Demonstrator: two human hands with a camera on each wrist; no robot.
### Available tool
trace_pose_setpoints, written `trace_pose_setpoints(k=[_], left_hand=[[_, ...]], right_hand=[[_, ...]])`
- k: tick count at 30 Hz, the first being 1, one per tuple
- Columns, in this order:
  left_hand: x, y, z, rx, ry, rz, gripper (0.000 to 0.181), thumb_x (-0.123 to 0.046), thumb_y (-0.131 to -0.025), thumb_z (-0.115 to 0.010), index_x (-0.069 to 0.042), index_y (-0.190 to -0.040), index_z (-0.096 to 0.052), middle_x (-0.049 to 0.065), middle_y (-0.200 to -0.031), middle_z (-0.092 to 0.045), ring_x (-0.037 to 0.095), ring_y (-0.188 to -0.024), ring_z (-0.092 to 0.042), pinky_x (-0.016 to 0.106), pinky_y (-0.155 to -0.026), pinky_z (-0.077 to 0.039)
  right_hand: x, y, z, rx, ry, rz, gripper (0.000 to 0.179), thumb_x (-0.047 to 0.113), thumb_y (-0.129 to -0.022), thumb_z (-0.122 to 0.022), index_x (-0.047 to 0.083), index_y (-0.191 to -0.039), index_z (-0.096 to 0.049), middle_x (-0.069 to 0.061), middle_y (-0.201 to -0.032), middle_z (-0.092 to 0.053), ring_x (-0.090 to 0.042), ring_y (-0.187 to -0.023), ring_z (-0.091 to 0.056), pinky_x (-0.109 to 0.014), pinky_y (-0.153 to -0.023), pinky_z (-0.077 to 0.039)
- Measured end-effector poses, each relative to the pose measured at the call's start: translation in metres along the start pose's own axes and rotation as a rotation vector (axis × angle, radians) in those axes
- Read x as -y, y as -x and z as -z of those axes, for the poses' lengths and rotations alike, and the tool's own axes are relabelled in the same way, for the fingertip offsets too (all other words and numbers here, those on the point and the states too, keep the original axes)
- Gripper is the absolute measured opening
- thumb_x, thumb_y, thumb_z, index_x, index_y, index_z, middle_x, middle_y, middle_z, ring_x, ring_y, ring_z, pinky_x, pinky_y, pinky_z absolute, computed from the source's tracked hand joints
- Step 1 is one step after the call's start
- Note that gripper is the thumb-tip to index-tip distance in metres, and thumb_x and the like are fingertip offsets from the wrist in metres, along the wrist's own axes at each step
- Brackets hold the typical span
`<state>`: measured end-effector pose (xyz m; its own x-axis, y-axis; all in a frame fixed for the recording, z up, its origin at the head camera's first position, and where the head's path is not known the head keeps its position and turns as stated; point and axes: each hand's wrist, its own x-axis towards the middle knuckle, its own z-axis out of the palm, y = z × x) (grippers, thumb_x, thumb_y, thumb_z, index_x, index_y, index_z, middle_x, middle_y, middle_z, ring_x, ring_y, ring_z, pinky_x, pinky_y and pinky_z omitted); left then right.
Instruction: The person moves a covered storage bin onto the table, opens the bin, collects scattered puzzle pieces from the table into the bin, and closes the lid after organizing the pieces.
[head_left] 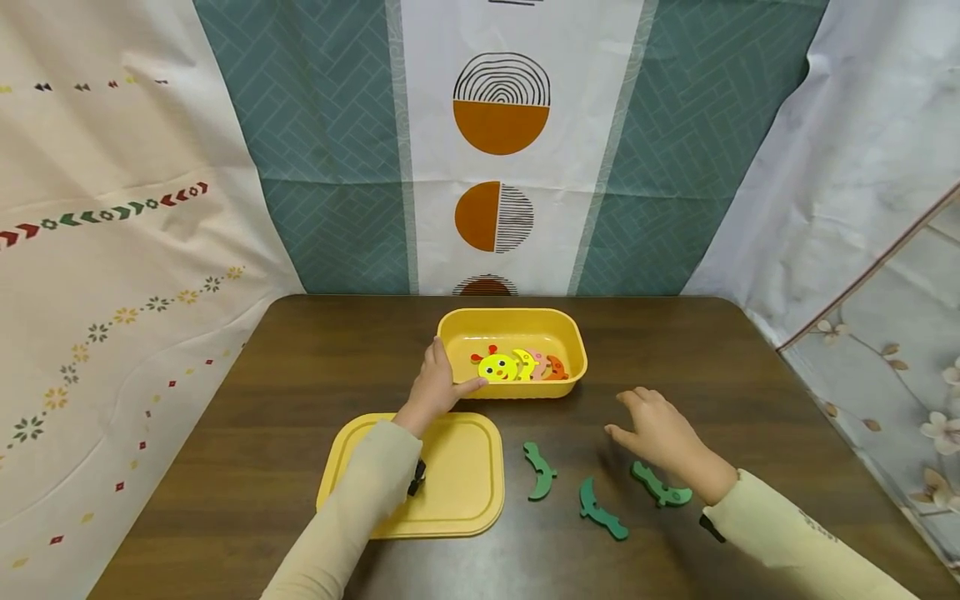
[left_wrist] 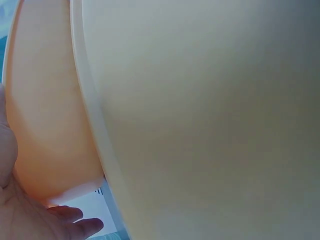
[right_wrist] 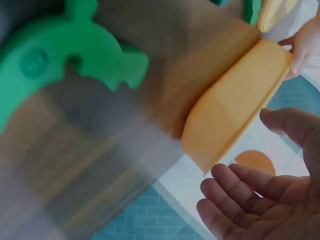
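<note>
My left hand (head_left: 435,382) holds the left front corner of a yellow plastic box (head_left: 558,323), its thumb along the front rim and its fingers at the left side. Inside the box lie a smiling yellow caterpillar head (head_left: 498,367) with red feelers and curved pieces in yellow, pink and orange. Right of the box, my right hand (head_left: 660,427) hovers over the table with nothing in it, thumb apart from the fingers. Nearest to it is a green curved piece (head_left: 660,485). Two more, a dark green piece (head_left: 600,510) and a green piece (head_left: 540,471), lie farther left.
A yellow lid (head_left: 457,475) lies flat on the brown wooden table (head_left: 255,450), partly under my left forearm. Patterned cloth (head_left: 337,125) hangs behind the table's far edge, and more cloth lines both sides.
</note>
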<state>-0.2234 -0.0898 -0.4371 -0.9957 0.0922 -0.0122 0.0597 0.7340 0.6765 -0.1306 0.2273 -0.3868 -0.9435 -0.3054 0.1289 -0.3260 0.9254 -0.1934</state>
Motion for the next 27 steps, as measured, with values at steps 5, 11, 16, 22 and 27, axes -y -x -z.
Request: trace_pose_setpoints(k=[5,11,16,22,27], left_hand=[[0.000,0.001,-0.002,0.006,-0.002,-0.005,0.115,-0.050,-0.080,-0.072,0.005,-0.150,0.001,0.026,-0.155,-0.010,0.041,-0.139,-0.027,0.053,-0.109,-0.031],[0.001,0.001,-0.003,0.000,-0.005,-0.014,0.114,-0.050,-0.080,-0.071,0.005,-0.150,0.000,0.026,-0.155,-0.009,0.041,-0.140,-0.025,0.053,-0.110,-0.030],[0.001,0.001,-0.004,-0.006,0.006,-0.021,0.114,-0.050,-0.079,-0.072,0.005,-0.150,-0.001,0.026,-0.155,-0.011,0.042,-0.138,-0.028,0.054,-0.108,-0.032],[0.003,0.000,-0.005,-0.008,0.020,-0.007,0.115,-0.050,-0.079,-0.072,0.004,-0.150,0.000,0.025,-0.155,-0.010,0.042,-0.138,-0.027,0.055,-0.109,-0.031],[0.005,-0.001,-0.003,-0.014,0.030,-0.007,0.115,-0.050,-0.079,-0.072,0.004,-0.150,0.000,0.025,-0.156,-0.009,0.042,-0.138,-0.027,0.055,-0.109,-0.031]], right_hand=[[0.000,0.014,-0.007,0.042,0.006,-0.016,0.046,0.024,-0.081,-0.075,-0.010,-0.110,-0.061,-0.021,-0.103,-0.063,-0.037,-0.093,-0.060,-0.048,-0.075,-0.053],[-0.001,0.025,-0.012,0.141,-0.013,-0.068,0.051,0.024,-0.078,-0.077,-0.011,-0.111,-0.059,-0.024,-0.106,-0.062,-0.039,-0.096,-0.060,-0.048,-0.076,-0.053],[-0.009,0.033,-0.019,0.185,-0.071,-0.082,0.050,0.022,-0.077,-0.079,-0.011,-0.108,-0.059,-0.021,-0.101,-0.062,-0.034,-0.088,-0.062,-0.042,-0.071,-0.054],[-0.014,0.039,-0.026,0.229,-0.082,-0.119,0.048,0.023,-0.075,-0.080,-0.010,-0.105,-0.060,-0.020,-0.100,-0.063,-0.034,-0.088,-0.063,-0.043,-0.071,-0.054],[-0.014,0.040,-0.030,0.244,-0.090,-0.147,0.040,0.019,-0.074,-0.081,-0.006,-0.097,-0.059,-0.010,-0.085,-0.058,-0.019,-0.071,-0.055,-0.033,-0.057,-0.046]])
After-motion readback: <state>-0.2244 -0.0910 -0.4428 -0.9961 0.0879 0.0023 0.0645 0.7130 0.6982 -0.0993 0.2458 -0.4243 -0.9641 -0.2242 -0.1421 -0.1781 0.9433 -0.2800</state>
